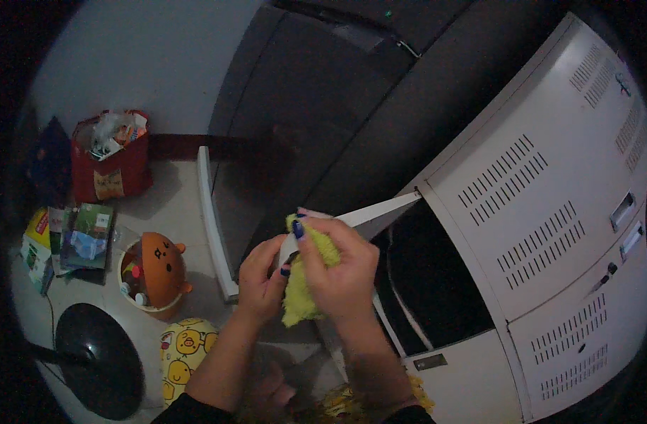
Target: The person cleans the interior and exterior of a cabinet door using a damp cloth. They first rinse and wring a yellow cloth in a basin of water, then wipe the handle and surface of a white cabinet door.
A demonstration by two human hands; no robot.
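My right hand (344,265) holds a fuzzy yellow-green cloth (305,291) against the narrow edge of an open white cabinet door (381,208). Close on its left, my left hand (262,275) grips the end of the same door, thumb and fingers on either side. The cloth is folded over the door's end and hangs down between my hands. The door is joined to a white metal cabinet (456,344) with slotted vents; its dark interior (434,281) shows behind the door.
On the floor at the left are a red bag (111,169) full of packets, several flat packages (87,236), a tub with an orange bear-face lid (164,270), a round black stand base (98,360) and a yellow chick-patterned item (183,355). A dark cabinet (312,95) stands behind.
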